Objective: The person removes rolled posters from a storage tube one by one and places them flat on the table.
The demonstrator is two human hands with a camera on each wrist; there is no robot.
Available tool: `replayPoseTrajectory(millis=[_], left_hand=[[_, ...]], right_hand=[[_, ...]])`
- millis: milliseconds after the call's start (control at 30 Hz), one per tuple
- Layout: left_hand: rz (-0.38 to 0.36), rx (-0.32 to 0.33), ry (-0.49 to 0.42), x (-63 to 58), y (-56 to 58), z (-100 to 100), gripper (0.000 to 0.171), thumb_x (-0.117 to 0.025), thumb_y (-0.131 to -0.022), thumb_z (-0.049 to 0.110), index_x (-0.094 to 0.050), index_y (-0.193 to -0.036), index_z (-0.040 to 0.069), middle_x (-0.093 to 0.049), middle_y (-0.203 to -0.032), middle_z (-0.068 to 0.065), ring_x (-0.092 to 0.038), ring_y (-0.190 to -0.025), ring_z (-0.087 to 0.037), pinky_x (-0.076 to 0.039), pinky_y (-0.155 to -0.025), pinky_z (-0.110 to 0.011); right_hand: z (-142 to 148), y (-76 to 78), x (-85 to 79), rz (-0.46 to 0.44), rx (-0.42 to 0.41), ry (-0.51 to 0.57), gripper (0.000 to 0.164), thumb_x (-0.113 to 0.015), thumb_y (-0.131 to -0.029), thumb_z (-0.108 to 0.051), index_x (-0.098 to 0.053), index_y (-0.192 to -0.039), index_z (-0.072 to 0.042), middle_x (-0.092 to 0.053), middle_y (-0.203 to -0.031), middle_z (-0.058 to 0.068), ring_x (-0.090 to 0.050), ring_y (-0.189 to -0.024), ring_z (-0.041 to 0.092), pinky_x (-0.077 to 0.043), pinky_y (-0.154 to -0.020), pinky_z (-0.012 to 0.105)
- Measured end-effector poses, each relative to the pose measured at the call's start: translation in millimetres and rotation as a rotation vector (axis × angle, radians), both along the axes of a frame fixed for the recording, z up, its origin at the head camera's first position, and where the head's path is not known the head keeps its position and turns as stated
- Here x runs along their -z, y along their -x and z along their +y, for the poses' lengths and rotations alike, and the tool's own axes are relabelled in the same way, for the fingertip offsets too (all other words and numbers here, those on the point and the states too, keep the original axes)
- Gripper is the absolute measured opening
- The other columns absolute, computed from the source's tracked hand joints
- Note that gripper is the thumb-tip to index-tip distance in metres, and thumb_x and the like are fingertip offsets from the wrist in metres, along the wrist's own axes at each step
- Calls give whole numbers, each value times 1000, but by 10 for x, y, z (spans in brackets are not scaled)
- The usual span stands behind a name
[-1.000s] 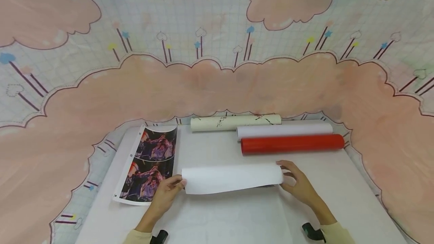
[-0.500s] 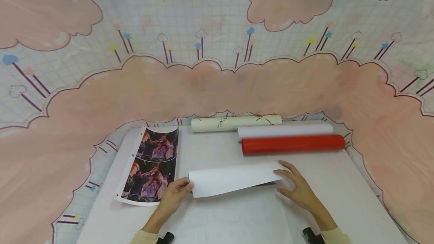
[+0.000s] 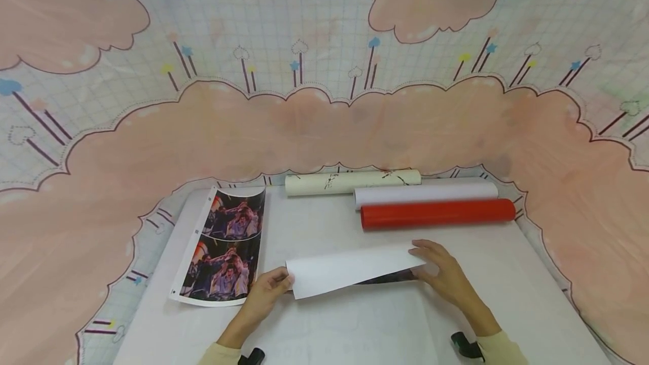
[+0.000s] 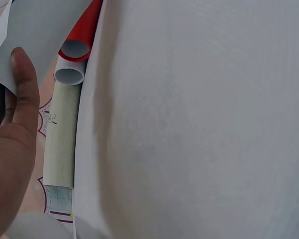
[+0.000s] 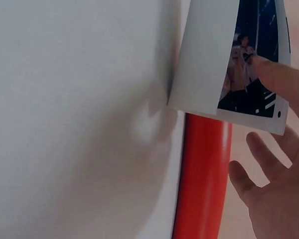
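A white paper sheet (image 3: 350, 268), curled over with a printed picture on its inner side, is held above the table between both hands. My left hand (image 3: 269, 292) pinches its left end; in the left wrist view the thumb (image 4: 24, 74) lies on the plain outer side and the other fingers go inside the curl. My right hand (image 3: 446, 275) grips the right end. In the right wrist view, its thumb (image 5: 276, 74) presses on the dark printed picture (image 5: 249, 74), a finger passes behind the sheet, and two other fingers spread free. Most of the print is hidden.
A printed sheet with two pictures (image 3: 223, 263) lies at the left. Along the back of the white table (image 3: 345, 331) lie a cream roll (image 3: 350, 183), a white roll (image 3: 426, 193) and a red roll (image 3: 438, 214). A cloud-patterned cloth (image 3: 324, 128) hangs behind.
The left hand has shifted right and slightly nearer with its end of the sheet. The right fingers loosened and regripped the right end, and a dark strip of print now shows under the edge.
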State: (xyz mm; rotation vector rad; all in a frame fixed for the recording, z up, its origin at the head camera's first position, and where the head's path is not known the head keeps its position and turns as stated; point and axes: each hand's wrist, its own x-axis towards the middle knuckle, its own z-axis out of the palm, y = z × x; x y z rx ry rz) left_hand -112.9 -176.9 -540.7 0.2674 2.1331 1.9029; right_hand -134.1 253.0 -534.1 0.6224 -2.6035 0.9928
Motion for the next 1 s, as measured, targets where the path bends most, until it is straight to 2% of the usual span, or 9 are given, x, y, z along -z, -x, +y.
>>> replayPoseTrajectory(millis=[100, 233, 400, 533, 667, 767, 933, 1000], left_hand=[[7, 10, -2, 23, 19, 13, 28, -58, -99, 16, -58, -103, -12, -61, -90, 10, -60, -89, -1, -53, -84, -20], [-2, 4, -11, 23, 19, 45, 29, -59, -98, 16, -58, -102, -13, -64, -91, 9, -63, -88, -1, -55, -83, -21], [-7, -17, -2, 25, 3, 64, 29, -62, -96, 14, -58, -103, -13, -70, -96, -5, -65, -87, -2, -55, -82, -21], [-47, -58, 40, 23, -8, 64, 31, -61, -97, 17, -58, -108, -11, -70, -103, -14, -66, -88, -3, -54, -82, -20], [-120, -133, 59, 23, 2, 80, 33, -59, -99, 22, -58, -115, -7, -69, -102, -11, -67, -88, -10, -55, -82, -23], [-136, -199, 41, 21, 1, 104, 35, -57, -100, 24, -57, -118, -5, -69, -103, -15, -68, -87, -15, -56, -82, -27], [-118, -393, -9, 12, -65, 175, 35, -55, -100, 19, -51, -126, -4, -60, -122, -24, -65, -101, -18, -56, -82, -28], [-117, -459, 15, 18, -116, 205, 40, -57, -99, 17, -46, -132, -3, -54, -132, -25, -60, -112, -23, -55, -88, -31]], right_hand=[[-13, 49, -24, 13, 38, -21, 49, -81, -70, 6, -70, -113, -13, -65, -125, 7, -56, -118, 28, -21, -102, -4], [-18, 93, -41, 48, 78, -18, 42, -79, -70, 9, -74, -106, -12, -72, -111, 6, -65, -107, 28, -31, -97, -3], [-18, 129, -67, 57, 111, -31, 38, -79, -72, 6, -75, -104, -14, -74, -106, 3, -68, -101, 26, -43, -93, 6], [-29, 129, -79, 63, 104, -43, 37, -80, -71, 5, -75, -103, -15, -75, -104, 2, -69, -100, 25, -47, -91, 11], [-58, 114, -75, 93, 94, -30, 36, -80, -71, 6, -76, -100, -14, -75, -101, 3, -69, -96, 25, -50, -88, 15], [-89, 92, -75, 103, 100, -10, 34, -79, -71, 6, -76, -99, -14, -76, -99, 2, -69, -95, 26, -52, -86, 20], [-133, 48, -60, 110, 106, -26, 32, -79, -73, 5, -76, -98, -15, -76, -99, 0, -70, -95, 24, -53, -84, 23], [-145, 35, -50, 108, 109, -29, 30, -79, -74, 4, -76, -99, -14, -76, -99, -1, -71, -95, 23, -53, -84, 22]])
